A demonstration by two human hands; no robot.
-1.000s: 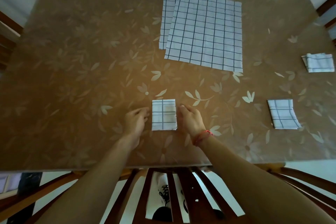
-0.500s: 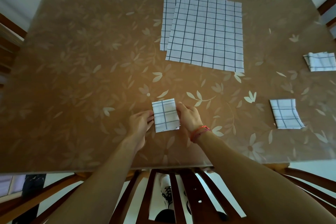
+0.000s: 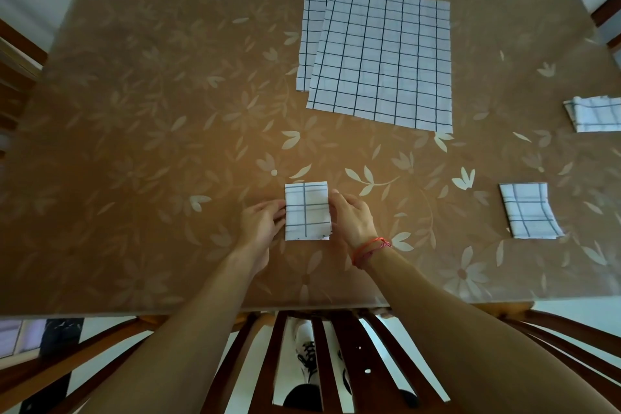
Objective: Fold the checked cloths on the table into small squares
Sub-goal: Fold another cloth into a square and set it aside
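A small folded checked cloth [image 3: 306, 210] lies near the table's front edge, between my hands. My left hand [image 3: 260, 227] touches its left edge with the fingertips. My right hand [image 3: 353, 220], with a red cord at the wrist, holds its right edge with curled fingers. Two unfolded checked cloths [image 3: 383, 54] lie overlapped at the far middle of the table. One folded cloth [image 3: 527, 210] sits to the right, and another folded cloth [image 3: 593, 112] lies by the right edge.
The table [image 3: 151, 111] carries a brown flowered cover. A wooden chair back [image 3: 319, 360] stands against the near edge below my arms. More chair parts [image 3: 16, 54] show at the left and right sides.
Both hands closed in on the small folded cloth from its sides. The cloth tilted a little half a second ago and now lies straight again.
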